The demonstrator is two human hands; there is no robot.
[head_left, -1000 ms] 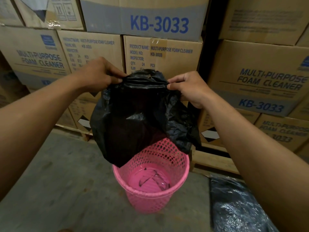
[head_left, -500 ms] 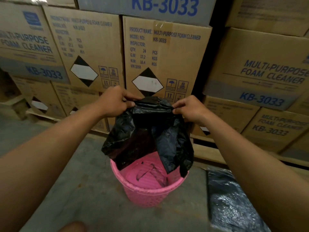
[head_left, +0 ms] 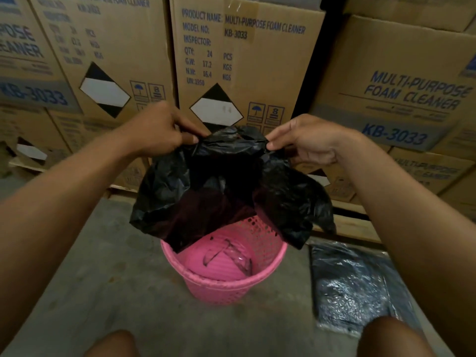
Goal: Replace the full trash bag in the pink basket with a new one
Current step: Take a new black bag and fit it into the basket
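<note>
Clerk: Trash bag (head_left: 224,186), black, new, empty; location?
Checker: Hanging over pink basket (head_left: 219,289), lower corners overlapping its far rim; contact cannot be told. Not yet lining it.
Clerk: Grip?
Checker: Left hand (head_left: 159,130) and right hand (head_left: 309,143) each pinch the top edge, held apart, likely to find and open the mouth.
Clerk: Surroundings?
Checker: Concrete floor (head_left: 103,292) under basket; shiny black plastic bundle (head_left: 353,287) just right of it; foam-cleaner cartons (head_left: 244,60) stacked behind.

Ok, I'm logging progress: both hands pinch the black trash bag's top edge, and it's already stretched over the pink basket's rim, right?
No. Head view: the left hand and right hand pinch the top edge of the black trash bag, but it hangs above the pink basket, rim uncovered.
</note>
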